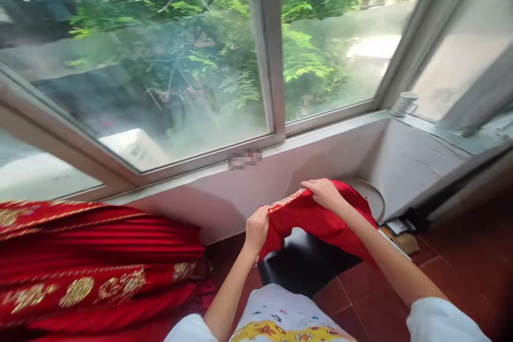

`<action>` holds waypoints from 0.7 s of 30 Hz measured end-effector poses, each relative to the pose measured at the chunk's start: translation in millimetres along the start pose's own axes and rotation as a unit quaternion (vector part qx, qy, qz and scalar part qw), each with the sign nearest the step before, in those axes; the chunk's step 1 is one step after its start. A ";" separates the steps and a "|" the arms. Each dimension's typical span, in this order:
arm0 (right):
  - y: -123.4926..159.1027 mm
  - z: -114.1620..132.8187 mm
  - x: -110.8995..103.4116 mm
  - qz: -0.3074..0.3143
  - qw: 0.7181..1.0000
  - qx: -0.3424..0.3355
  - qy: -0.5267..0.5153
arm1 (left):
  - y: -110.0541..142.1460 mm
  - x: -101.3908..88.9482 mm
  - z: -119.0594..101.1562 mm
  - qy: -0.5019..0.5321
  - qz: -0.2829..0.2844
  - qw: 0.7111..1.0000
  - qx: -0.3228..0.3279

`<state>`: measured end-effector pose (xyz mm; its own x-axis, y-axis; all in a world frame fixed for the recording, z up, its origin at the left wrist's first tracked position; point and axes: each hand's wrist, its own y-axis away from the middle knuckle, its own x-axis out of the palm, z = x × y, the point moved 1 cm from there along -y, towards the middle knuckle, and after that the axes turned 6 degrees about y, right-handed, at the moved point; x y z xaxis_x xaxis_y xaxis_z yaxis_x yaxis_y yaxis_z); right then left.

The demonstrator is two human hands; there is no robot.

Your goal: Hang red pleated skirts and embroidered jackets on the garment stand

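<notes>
A red cloth garment (340, 230) with a gold-patterned edge stretches between my two hands in front of the low wall. My left hand (257, 228) is closed on the edge at its left end. Further right, my right hand (324, 193) grips the same edge, fingers over the top. The rest of the cloth hangs down beneath and to the right of my hands, over a black seat (308, 262). What kind of garment it is cannot be told.
On the left lies a large red pleated garment (120, 240) with gold embroidery. Window frames (272, 64) rise ahead above a white sill, with a striped mug (404, 104) at its right corner. A round pale object (371, 200) leans near the wall, and small boxes (406, 243) sit at right.
</notes>
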<state>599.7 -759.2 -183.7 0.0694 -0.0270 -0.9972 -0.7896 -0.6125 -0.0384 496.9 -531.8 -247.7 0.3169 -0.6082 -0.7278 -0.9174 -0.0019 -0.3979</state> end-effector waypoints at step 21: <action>22.9 446.3 -123.2 -0.067 0.853 -0.416 -0.309 | 413.0 -273.3 -15.0 0.336 -0.520 0.575 -0.535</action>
<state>300.9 -417.3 -90.2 -0.4126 0.3524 -0.8400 -0.0768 -0.9323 -0.3534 27.8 -378.3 -204.8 0.9932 -0.0059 0.1161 -0.0533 -0.9105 0.4101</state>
